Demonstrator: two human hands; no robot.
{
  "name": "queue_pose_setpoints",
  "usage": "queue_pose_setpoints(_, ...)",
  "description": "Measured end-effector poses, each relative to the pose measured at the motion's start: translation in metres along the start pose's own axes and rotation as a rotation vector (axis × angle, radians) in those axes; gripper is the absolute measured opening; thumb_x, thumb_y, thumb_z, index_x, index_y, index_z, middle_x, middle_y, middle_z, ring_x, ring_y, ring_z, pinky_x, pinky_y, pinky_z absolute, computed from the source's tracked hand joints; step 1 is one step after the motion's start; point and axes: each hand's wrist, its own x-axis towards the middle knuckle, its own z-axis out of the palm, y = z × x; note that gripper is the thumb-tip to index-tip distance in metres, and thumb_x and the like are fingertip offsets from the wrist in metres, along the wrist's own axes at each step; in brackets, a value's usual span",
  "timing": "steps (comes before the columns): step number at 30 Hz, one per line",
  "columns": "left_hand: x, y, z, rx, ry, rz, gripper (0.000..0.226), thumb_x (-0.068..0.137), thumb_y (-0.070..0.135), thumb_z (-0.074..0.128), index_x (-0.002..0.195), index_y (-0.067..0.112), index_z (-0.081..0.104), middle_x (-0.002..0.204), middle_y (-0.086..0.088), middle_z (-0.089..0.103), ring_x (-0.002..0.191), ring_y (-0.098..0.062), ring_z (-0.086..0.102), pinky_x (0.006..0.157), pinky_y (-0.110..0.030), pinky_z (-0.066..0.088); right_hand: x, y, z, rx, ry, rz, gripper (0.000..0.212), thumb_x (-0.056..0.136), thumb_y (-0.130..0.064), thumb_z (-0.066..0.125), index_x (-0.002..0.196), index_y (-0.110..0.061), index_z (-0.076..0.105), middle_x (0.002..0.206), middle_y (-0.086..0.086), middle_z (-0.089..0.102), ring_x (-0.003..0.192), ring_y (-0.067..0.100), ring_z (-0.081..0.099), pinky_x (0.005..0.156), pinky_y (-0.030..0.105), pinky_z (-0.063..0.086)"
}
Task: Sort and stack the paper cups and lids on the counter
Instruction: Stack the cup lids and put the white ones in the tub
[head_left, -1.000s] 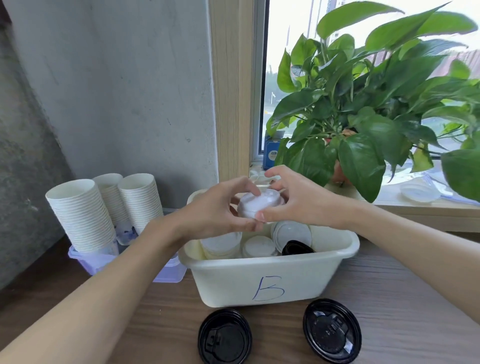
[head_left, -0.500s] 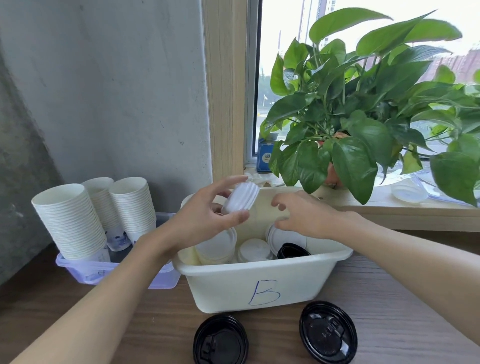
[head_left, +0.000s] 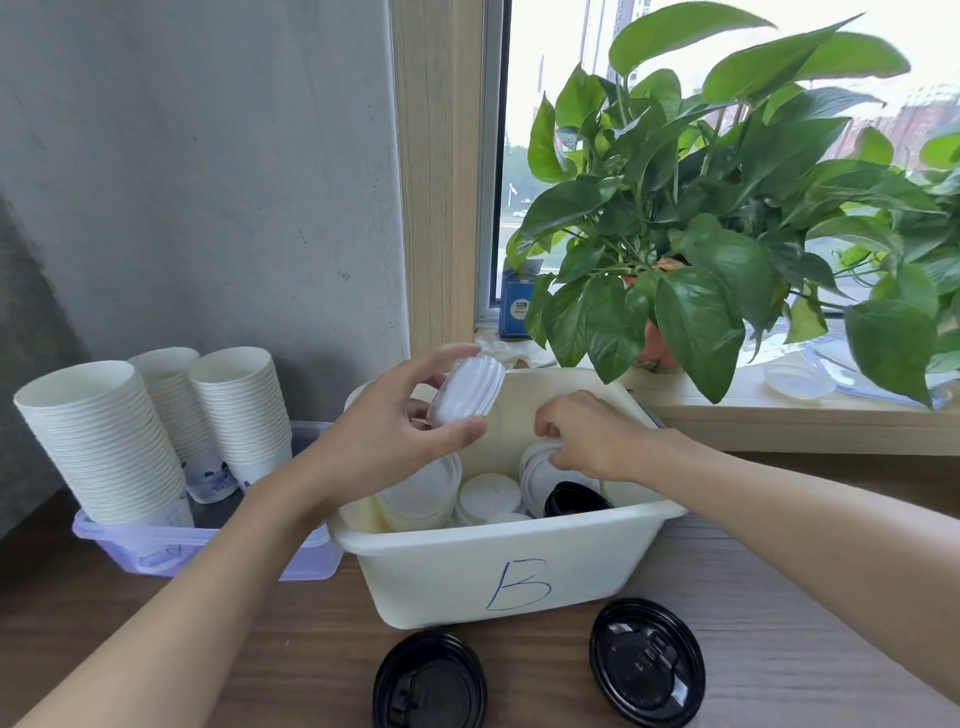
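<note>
Above the near-left part of the bin (head_left: 493, 566), marked "B" on its front wall, the left hand (head_left: 395, 421) pinches a short lid stack (head_left: 467, 389) of white lids between thumb and fingers, tilted and clear of the contents below. To its right and lower, the right hand (head_left: 587, 436) reaches inside the bin, its fingers and thumb curled over the top edge of the leaning lids (head_left: 532, 475), also white. Just below that hand lie a black lid (head_left: 571, 501) and more white lids (head_left: 488, 496), all inside the bin. Nearer the person than both hands, two black lids rest flat on the wooden counter (head_left: 779, 623), one left (head_left: 428, 680) and one right (head_left: 647, 662). Left of the left hand, three stacks of paper cups (head_left: 104, 441) lean in a purple tray (head_left: 156, 545). Beyond the right hand, a leafy plant (head_left: 701, 208) stands on the window sill.
</note>
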Motion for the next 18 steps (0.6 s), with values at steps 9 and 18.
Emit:
queue_pose_setpoints(9, 0.002, 0.002, -0.002, -0.133, 0.126, -0.024, 0.053, 0.089, 0.044, 0.064, 0.137, 0.055, 0.045, 0.132, 0.006, 0.057, 0.097, -0.015, 0.075, 0.085, -0.034, 0.062, -0.009, -0.011, -0.018, 0.195, 0.420, -0.071, 0.006, 0.082, -0.015, 0.062, 0.088, -0.014, 0.065, 0.086, -0.001, 0.063, 0.086, 0.021, 0.051, 0.074, 0.043, 0.049)
queue_pose_setpoints(18, 0.009, 0.009, -0.005, -0.375, 0.262, -0.180, 0.035, 0.103, 0.027, 0.047, 0.134, 0.043, 0.049, 0.134, -0.002, 0.054, 0.115, -0.024, 0.061, 0.086, -0.042, 0.062, -0.022, -0.046, -0.040, 0.905, 0.757, -0.190, 0.029, 0.084, -0.007, 0.066, 0.086, -0.036, 0.062, 0.082, -0.013, 0.066, 0.076, 0.009, 0.061, 0.067, 0.021, 0.050)
